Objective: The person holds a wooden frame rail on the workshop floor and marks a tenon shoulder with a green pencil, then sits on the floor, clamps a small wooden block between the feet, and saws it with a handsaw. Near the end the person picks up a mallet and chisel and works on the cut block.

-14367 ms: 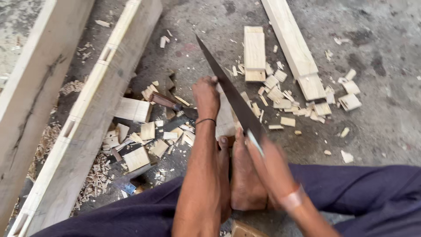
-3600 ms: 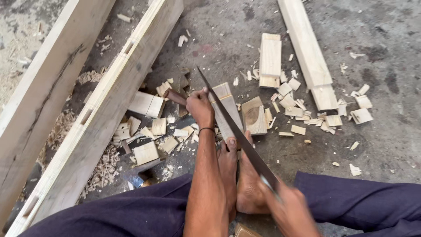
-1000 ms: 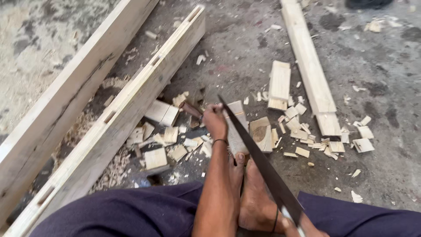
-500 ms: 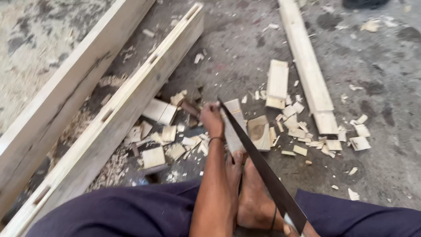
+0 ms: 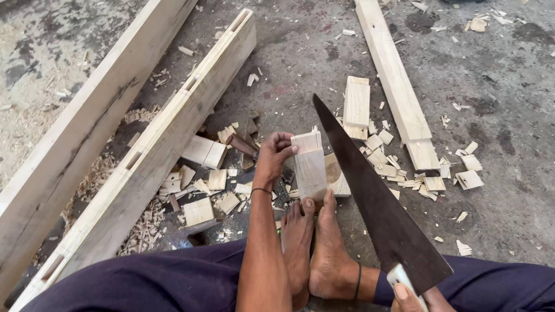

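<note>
Two bare feet brace a pale wooden block on the floor, its long axis running near to far, the far end tipped slightly left. The left hand grips the block's far end, fingers curled over the top. The right hand, at the near edge, is closed around the white handle of a dark, tapering saw, its blade slanting from near right up to a point far left, just right of the block. All this sits on a rough, stained grey concrete floor littered with offcuts and shavings. Two long grooved timbers lie at left, smooth and light; a narrow plank stretches away at right.
</note>
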Available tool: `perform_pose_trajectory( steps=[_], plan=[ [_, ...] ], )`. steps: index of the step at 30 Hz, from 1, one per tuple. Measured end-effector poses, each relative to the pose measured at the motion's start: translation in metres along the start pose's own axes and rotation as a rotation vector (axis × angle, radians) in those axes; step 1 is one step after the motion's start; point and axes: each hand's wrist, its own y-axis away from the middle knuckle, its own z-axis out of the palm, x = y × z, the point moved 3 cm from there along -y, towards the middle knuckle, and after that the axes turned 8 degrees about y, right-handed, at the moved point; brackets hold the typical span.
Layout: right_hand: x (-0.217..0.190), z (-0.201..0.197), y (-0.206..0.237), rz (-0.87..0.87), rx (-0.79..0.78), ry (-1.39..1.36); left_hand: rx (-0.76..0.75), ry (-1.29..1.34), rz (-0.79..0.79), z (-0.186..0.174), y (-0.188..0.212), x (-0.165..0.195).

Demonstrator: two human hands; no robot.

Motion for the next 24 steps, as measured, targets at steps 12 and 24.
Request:
perform_pose_trajectory(
  steps=[12,24],
  plan=[
    [-0.008,0.013,0.013,0.073,-0.06,-0.192,0.009,-0.2,0.137,0.033,0.012,0.045],
    [-0.128,-0.001,-0.02,0.408,-0.231,-0.34,-0.269,-0.566,0.105,0.124,0.013,0.045]
  ],
)
